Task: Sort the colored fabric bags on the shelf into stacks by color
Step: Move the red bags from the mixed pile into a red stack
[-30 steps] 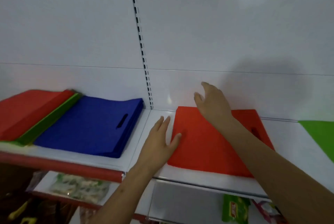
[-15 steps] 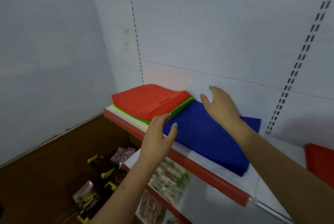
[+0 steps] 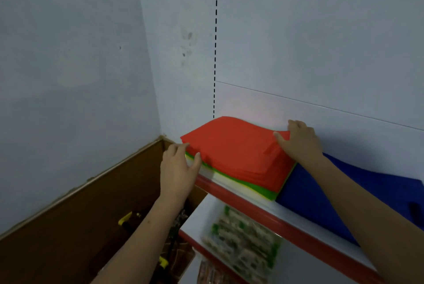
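Red bags (image 3: 236, 153) lie bowed atop green bags (image 3: 261, 188); our left hand (image 3: 177, 169) and right hand (image 3: 298, 141) grip their opposite ends.

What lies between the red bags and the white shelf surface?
In the head view, green bags and a pale layer lie under the red bags.

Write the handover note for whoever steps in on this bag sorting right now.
Left hand: fingers curled at the near left corner of the red bags; whether it grips them I cannot tell.
Right hand: grips the far right edge of the same red bags.
Layout: red bags lie on top of green bags, and something pale shows under those, at the shelf's left end. Blue bags lie just to the right.
Done: blue looks stacked alone.
Left: lift red off green and stack each colour separately.
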`<state>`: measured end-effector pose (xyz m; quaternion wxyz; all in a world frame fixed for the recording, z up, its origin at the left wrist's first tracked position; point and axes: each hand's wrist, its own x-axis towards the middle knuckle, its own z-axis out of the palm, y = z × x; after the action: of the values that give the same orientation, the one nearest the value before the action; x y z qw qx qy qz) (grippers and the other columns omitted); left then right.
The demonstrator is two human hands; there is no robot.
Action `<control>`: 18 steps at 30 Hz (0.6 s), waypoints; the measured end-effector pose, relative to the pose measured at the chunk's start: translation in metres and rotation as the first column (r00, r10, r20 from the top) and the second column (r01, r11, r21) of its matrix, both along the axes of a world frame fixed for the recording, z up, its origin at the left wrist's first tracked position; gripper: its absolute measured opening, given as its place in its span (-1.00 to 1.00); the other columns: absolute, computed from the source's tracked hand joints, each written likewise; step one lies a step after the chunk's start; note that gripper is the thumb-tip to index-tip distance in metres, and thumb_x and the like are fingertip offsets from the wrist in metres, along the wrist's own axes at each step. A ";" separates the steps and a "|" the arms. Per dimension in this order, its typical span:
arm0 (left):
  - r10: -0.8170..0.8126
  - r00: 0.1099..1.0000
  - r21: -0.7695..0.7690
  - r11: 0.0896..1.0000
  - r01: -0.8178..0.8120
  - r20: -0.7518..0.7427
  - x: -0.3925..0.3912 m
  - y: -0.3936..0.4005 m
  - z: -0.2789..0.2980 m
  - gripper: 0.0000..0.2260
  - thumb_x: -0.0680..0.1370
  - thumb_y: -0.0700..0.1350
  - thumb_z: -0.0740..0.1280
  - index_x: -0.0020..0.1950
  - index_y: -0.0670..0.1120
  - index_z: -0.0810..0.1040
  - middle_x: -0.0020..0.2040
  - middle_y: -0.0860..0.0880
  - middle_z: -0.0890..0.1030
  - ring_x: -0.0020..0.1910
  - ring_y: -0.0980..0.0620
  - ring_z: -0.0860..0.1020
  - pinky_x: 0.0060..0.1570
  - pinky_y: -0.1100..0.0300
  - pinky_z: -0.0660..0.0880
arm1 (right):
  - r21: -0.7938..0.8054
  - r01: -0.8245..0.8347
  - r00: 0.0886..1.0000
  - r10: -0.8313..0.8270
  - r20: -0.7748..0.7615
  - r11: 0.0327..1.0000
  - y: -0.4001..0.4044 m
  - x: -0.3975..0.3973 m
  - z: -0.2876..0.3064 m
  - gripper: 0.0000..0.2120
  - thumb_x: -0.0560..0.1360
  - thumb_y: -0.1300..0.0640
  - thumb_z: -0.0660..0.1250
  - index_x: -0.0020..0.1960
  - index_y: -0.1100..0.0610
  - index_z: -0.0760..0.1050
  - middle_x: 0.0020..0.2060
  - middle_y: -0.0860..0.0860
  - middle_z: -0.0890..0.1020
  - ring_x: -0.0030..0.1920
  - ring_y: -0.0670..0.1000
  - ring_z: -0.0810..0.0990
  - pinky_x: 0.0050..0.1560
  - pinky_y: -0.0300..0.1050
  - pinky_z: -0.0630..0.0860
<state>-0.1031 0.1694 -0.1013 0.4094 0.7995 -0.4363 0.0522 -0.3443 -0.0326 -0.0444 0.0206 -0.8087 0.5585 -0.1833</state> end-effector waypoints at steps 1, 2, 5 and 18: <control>0.029 0.999 -0.001 1.000 -0.029 0.042 0.008 -0.011 -0.001 -0.57 0.57 0.12 0.30 0.35 -0.07 0.51 0.26 -0.06 0.51 0.28 -0.07 0.40 0.21 0.00 0.42 | -0.001 0.009 0.999 -0.009 -0.035 1.000 -0.008 0.003 -0.002 -0.30 0.57 -0.29 0.14 0.53 0.16 0.21 0.49 0.16 0.28 0.40 0.25 0.31 0.33 0.14 0.34; 0.047 0.996 0.000 0.999 -0.047 0.076 0.015 -0.022 -0.001 -0.56 0.55 0.13 0.31 0.34 -0.08 0.51 0.26 -0.08 0.51 0.29 -0.10 0.40 0.20 -0.03 0.41 | -0.006 0.014 0.998 -0.015 -0.065 1.000 -0.016 0.006 -0.005 -0.28 0.56 -0.31 0.13 0.54 0.15 0.19 0.51 0.15 0.25 0.43 0.25 0.27 0.35 0.14 0.32; 0.052 0.994 0.091 0.994 -0.061 0.097 0.034 -0.058 -0.006 -0.48 0.55 0.19 0.29 0.42 -0.07 0.44 0.36 -0.11 0.45 0.38 -0.14 0.35 0.29 -0.11 0.35 | -0.004 0.026 0.990 -0.027 -0.139 1.000 -0.038 0.010 -0.019 -0.23 0.53 -0.35 0.14 0.54 0.14 0.19 0.49 0.16 0.28 0.45 0.23 0.25 0.39 0.13 0.31; -0.012 0.992 0.156 0.988 -0.007 0.123 0.053 -0.093 -0.051 -0.61 0.64 0.17 0.15 0.41 0.09 0.50 0.44 -0.06 0.44 0.50 -0.09 0.24 0.46 -0.16 0.10 | -0.058 0.066 0.998 -0.065 0.022 0.996 -0.042 0.004 -0.068 -0.33 0.55 -0.35 -0.02 0.37 0.07 0.51 0.33 0.17 0.51 0.29 0.26 0.45 0.27 0.16 0.44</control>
<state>-0.0501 0.0761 -0.1519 0.3178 0.8239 -0.4645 0.0666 -0.3398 -0.0749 -0.1121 -0.0037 -0.7883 0.5790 -0.2082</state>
